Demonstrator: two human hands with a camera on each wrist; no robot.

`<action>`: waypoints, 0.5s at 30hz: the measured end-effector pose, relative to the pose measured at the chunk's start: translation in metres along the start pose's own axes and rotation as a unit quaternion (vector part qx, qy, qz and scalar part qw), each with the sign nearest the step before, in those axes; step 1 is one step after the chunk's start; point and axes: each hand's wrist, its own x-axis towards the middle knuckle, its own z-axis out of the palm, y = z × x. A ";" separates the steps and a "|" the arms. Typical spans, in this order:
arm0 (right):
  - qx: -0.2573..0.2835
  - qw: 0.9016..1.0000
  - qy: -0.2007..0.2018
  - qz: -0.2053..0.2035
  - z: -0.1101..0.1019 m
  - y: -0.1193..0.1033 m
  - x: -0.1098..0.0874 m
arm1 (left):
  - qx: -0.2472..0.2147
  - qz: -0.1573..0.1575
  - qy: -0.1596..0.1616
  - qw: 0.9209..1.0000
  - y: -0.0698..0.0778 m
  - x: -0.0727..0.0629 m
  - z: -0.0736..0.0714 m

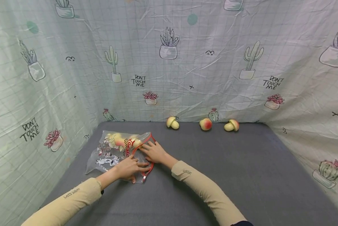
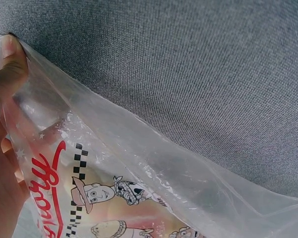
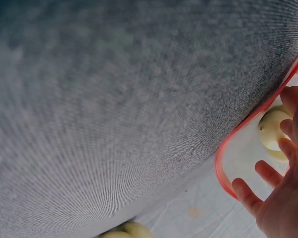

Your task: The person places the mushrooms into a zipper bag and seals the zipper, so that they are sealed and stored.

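Note:
A clear zip bag (image 1: 96, 161) with a red-edged mouth, red lettering and cartoon prints lies on the left of the table, several yellow-and-red toy mushrooms (image 1: 116, 138) inside it. My left hand (image 1: 129, 169) grips the bag near its mouth; in the left wrist view, the thumb (image 2: 11, 54) lies at the bag's edge and the fingers are partly hidden. At the bag's mouth is my right hand (image 1: 155, 153), its fingers (image 3: 268, 173) spread and slightly bent beside the red rim (image 3: 221, 168). A pale yellow mushroom (image 3: 273, 129) shows inside, behind those fingers.
Three more toy mushrooms stand along the back of the grey table (image 1: 228, 175): one on the left (image 1: 172, 123), a middle one (image 1: 205, 124), a right one (image 1: 231, 125). A curtain (image 1: 191, 69) printed with potted plants encloses the back and sides.

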 end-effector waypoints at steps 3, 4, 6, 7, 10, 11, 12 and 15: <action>0.002 1.000 -0.001 0.001 0.000 0.000 0.000 | -0.002 0.001 0.001 1.000 0.000 0.000 0.001; 0.004 1.000 -0.002 0.001 0.000 0.000 0.000 | -0.002 0.001 0.001 1.000 0.000 0.000 0.001; 0.007 1.000 -0.005 0.001 0.000 0.000 0.000 | -0.004 0.002 0.001 1.000 0.000 0.000 0.002; 0.010 1.000 -0.006 0.001 0.000 0.000 0.000 | -0.004 0.002 0.001 1.000 0.000 0.000 0.002; 0.019 1.000 -0.002 -0.003 0.001 0.002 -0.001 | -0.003 0.001 0.000 1.000 0.000 0.000 0.002; 0.021 1.000 0.000 -0.005 0.001 0.003 -0.002 | -0.003 0.001 0.000 1.000 0.000 0.000 0.002; 0.024 1.000 0.002 -0.006 0.001 0.004 -0.003 | -0.003 0.001 0.000 1.000 0.000 0.000 0.001; 0.027 1.000 0.008 -0.010 0.000 0.008 -0.007 | -0.005 -0.003 -0.001 1.000 0.000 -0.001 0.000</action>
